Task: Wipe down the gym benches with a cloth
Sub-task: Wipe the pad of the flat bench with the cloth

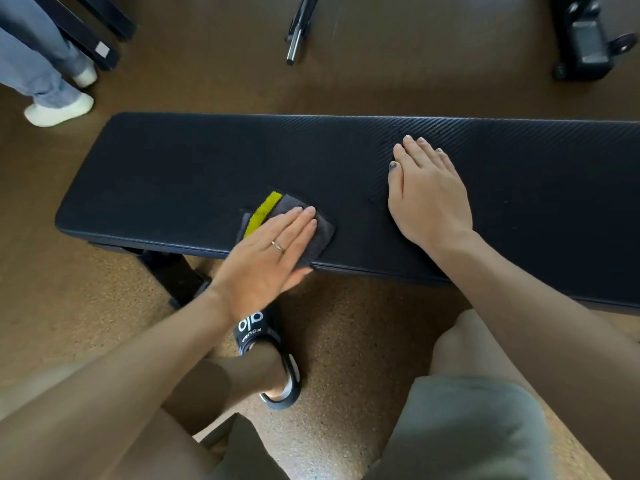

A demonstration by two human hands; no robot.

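Observation:
A long black padded gym bench [180, 161] runs across the view. A folded grey cloth [320, 233] with a yellow-green stripe lies on its near edge, left of centre. My left hand [268, 254] presses flat on the cloth with straight fingers, a ring on one finger. My right hand [426, 188] rests flat on the bare bench pad further right, fingers straight and pointing away from me.
Another person's legs and white shoes [59, 110] stand at the far left beside black frame bars [93, 39]. A metal bar [294, 46] and black equipment [588, 39] lie on the brown floor beyond the bench. My sandalled foot [273, 362] is under the bench edge.

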